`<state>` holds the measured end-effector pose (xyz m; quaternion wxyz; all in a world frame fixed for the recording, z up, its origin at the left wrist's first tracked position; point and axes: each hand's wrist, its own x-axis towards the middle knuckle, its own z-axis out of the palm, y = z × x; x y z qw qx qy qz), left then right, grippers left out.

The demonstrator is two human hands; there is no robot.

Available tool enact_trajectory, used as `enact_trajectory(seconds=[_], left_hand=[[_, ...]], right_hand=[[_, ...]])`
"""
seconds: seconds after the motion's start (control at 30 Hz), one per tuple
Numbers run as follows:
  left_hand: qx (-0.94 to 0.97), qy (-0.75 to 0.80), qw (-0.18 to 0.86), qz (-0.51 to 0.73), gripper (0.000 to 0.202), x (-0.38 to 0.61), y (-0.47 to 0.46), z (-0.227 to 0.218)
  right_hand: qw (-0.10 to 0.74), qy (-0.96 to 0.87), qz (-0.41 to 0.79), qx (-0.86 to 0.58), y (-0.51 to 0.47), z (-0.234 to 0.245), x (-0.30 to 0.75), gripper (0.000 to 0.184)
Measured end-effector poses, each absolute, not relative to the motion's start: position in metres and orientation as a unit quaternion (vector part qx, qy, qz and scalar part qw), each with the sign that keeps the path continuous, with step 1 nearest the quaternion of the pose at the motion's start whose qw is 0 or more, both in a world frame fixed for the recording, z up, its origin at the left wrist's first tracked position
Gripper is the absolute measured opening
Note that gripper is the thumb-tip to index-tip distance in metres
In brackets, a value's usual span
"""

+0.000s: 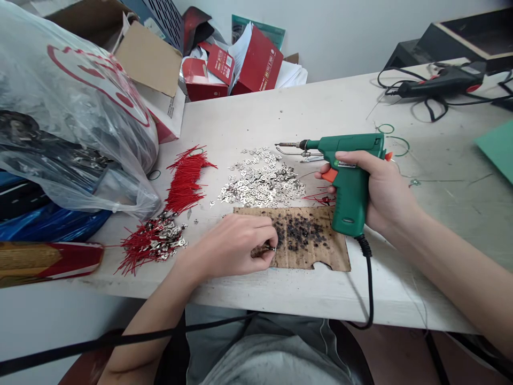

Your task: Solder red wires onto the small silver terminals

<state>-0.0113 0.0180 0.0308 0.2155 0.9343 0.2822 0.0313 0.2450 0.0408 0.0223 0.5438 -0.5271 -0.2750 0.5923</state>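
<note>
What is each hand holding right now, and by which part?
Right hand grips the green soldering gun by its handle. Left hand pinches a small metal terminal between its fingers, over the scorched cardboard.

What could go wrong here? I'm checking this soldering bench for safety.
The soldering gun in the right hand has a bare tip; the left hand pinches a small metal piece on the scorched cardboard, so fingers might get burned. The red wires and plastic bag lie nearby and could melt if touched. The cord over the table edge could snag.
</note>
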Motion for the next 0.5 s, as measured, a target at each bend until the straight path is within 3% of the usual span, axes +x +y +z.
enact_trajectory(seconds=[0.5], left_hand=[[0.929,0.292,0.225,0.020,0.004,-0.0105,0.0173,0.0303]], right_hand=[[0.549,-0.259,0.611,-0.508,0.0397,0.0214,0.2456,0.017]])
